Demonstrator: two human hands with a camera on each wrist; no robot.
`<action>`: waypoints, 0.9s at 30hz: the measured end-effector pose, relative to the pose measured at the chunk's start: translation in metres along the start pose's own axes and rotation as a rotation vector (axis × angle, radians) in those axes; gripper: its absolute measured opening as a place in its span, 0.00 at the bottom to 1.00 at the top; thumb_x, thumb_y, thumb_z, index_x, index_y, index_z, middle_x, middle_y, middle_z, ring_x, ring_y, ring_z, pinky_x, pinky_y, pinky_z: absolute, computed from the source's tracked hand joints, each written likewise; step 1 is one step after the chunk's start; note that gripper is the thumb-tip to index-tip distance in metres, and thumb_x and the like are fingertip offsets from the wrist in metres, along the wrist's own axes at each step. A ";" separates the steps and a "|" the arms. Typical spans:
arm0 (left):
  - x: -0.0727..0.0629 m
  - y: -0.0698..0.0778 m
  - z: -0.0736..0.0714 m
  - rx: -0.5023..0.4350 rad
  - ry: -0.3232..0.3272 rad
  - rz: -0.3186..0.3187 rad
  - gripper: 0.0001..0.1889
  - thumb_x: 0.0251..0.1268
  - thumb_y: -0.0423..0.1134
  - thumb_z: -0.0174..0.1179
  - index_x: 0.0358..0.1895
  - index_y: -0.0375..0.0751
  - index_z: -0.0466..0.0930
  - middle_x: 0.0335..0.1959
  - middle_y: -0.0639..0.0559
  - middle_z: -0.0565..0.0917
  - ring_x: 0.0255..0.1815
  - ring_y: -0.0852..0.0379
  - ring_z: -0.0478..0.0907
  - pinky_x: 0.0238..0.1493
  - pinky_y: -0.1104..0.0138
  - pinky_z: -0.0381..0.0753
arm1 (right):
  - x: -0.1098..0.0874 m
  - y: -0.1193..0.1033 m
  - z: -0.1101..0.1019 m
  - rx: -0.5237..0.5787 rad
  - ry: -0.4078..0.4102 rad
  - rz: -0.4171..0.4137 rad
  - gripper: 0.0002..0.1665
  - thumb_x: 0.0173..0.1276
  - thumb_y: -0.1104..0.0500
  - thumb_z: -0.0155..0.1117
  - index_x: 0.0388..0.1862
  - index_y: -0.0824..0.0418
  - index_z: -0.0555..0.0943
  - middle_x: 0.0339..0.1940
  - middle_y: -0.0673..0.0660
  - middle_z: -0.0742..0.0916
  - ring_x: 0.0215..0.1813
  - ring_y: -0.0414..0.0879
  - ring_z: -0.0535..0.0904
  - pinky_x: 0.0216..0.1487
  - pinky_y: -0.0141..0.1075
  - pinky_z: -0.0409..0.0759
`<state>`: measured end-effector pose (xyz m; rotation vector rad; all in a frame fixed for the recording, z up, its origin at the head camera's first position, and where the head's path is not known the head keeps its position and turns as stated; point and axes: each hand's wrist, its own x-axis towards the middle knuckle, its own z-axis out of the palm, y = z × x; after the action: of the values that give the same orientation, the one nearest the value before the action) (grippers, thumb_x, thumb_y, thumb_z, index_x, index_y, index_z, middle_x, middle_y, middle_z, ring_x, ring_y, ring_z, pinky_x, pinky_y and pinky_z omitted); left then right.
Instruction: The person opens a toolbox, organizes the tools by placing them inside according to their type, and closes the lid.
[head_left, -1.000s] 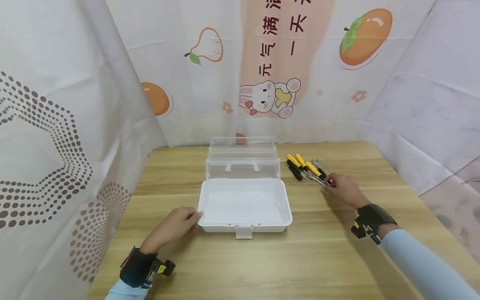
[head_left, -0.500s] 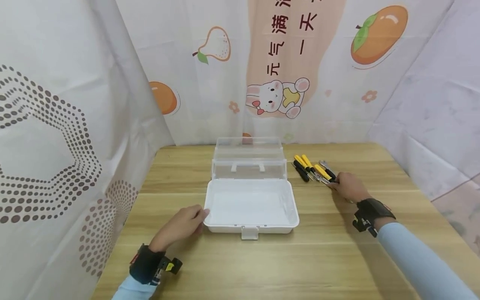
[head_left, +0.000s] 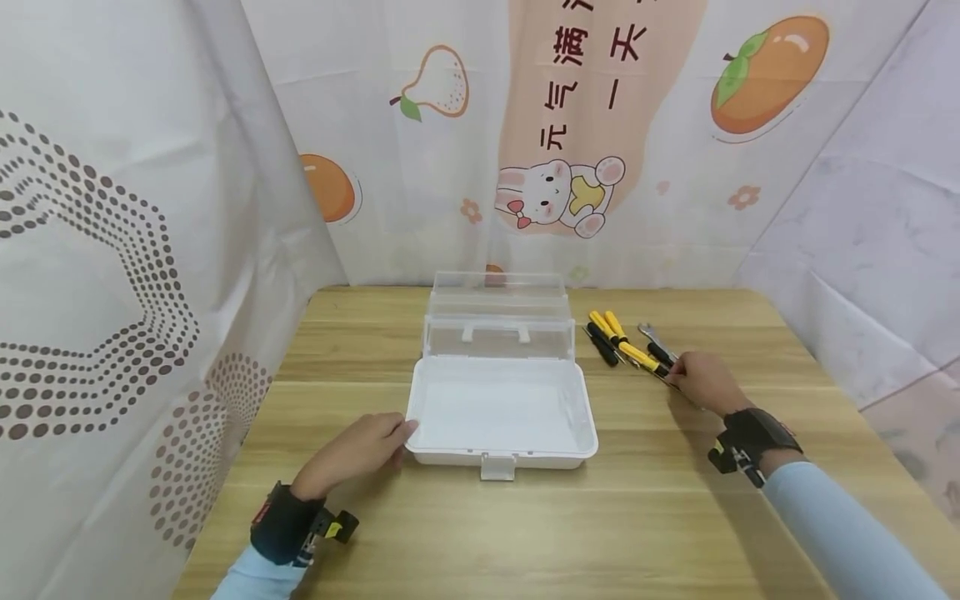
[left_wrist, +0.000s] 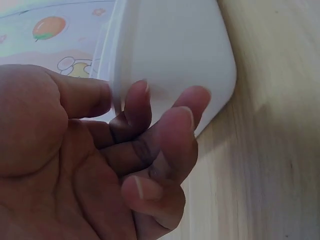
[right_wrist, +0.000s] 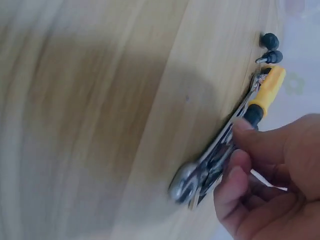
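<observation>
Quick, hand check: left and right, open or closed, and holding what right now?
Left hand: closed, pinching the white rectangular plastic box.
Right hand: closed, pinching a slim yellow-and-black-handled tool.

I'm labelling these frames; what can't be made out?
Right wrist: part of the yellow-handled tool, behind the right hand; details of the silver tool end, blurred.
Left wrist: rest of the white box, beyond the top edge.
Head: any markings on the tool pile, too small.
</observation>
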<state>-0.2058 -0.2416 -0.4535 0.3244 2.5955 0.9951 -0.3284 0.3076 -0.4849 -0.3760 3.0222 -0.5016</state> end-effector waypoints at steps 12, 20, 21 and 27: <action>0.002 -0.003 0.012 0.015 0.004 -0.003 0.20 0.86 0.52 0.44 0.35 0.44 0.75 0.23 0.52 0.78 0.22 0.56 0.70 0.27 0.65 0.69 | -0.018 0.016 -0.003 0.038 0.059 -0.010 0.10 0.75 0.64 0.61 0.38 0.72 0.80 0.28 0.58 0.84 0.25 0.47 0.72 0.26 0.40 0.70; -0.001 0.000 0.012 0.057 0.050 0.004 0.19 0.87 0.48 0.43 0.34 0.45 0.75 0.21 0.54 0.75 0.22 0.56 0.70 0.27 0.64 0.70 | -0.025 0.004 -0.007 0.145 0.054 -0.016 0.09 0.77 0.66 0.58 0.47 0.73 0.79 0.34 0.60 0.85 0.27 0.45 0.75 0.27 0.38 0.72; 0.000 0.000 0.011 0.064 0.055 0.008 0.19 0.87 0.48 0.43 0.34 0.46 0.75 0.21 0.54 0.75 0.22 0.56 0.70 0.28 0.64 0.71 | -0.025 0.002 -0.008 0.166 0.044 -0.006 0.09 0.78 0.66 0.56 0.48 0.73 0.79 0.34 0.60 0.85 0.27 0.45 0.76 0.27 0.38 0.74; 0.001 0.000 0.005 0.077 0.043 -0.006 0.19 0.87 0.49 0.43 0.34 0.46 0.75 0.21 0.54 0.76 0.22 0.56 0.70 0.29 0.62 0.70 | -0.025 -0.013 -0.011 0.265 0.034 0.059 0.13 0.82 0.62 0.51 0.49 0.74 0.75 0.29 0.59 0.82 0.25 0.48 0.82 0.25 0.37 0.78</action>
<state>-0.2046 -0.2378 -0.4574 0.3180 2.6774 0.9112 -0.3020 0.3055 -0.4704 -0.2634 2.9327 -0.8974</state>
